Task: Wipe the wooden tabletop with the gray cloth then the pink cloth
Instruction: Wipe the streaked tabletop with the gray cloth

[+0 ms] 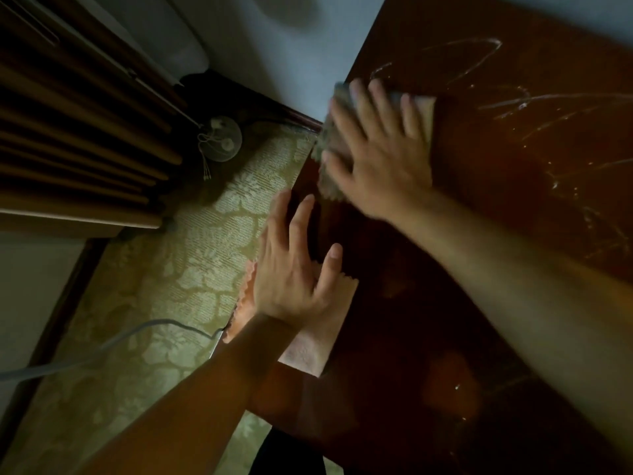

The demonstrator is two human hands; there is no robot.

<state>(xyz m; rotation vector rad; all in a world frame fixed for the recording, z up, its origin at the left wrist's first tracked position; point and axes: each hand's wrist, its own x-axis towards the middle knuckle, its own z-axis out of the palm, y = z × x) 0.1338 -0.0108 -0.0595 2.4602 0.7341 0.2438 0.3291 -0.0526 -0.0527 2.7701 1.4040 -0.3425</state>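
Note:
The dark reddish wooden tabletop [496, 234] fills the right half of the view, streaked with pale scratch-like marks at its far end. My right hand [376, 145] lies flat, fingers spread, on the gray cloth [325, 180] at the table's left edge, pressing it onto the wood; the hand is motion-blurred. Nearer to me, my left hand [294, 269] rests palm-down, fingers apart, on the pink cloth [308, 347], which lies over the same left edge and hangs slightly off it.
Left of the table is a pale green floral-patterned floor [178, 286] with a gray cable [85, 354] across it. A slatted wooden piece [78, 132] stands at the upper left, with a round glass object [222, 138] beside it.

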